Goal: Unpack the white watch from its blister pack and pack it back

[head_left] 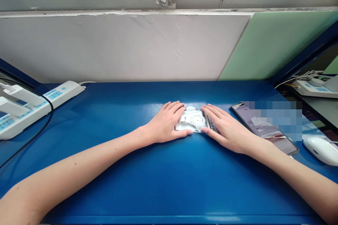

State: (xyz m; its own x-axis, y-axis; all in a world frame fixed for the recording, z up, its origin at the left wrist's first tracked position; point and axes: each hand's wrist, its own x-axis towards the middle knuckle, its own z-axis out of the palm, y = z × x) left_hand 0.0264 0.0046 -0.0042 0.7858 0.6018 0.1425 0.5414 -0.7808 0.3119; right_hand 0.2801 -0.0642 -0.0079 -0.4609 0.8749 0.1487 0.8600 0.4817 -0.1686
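In the head view, a small clear plastic packet [188, 123] lies flat on the blue table [169, 175]. Inside it is a white item with a round, dial-like disc [198, 120]; it resembles a wristwatch, though glare blurs the detail. My left hand [170, 121] grips the packet's left end, its thumb along the near edge and fingers at the far edge. On the opposite end, my right hand [224, 126] holds it the same way, partly covering a dark strip with pale printing. Both palms hide the packet's ends.
A smartphone [261, 123], its screen lit and partly pixelated, lies right of my right hand. Beyond it is a white computer mouse [320, 150]. At left stands a white power strip [67, 89] with plugged-in adapters and a black cable [49, 121]. A pale wall panel [126, 47] borders the back.
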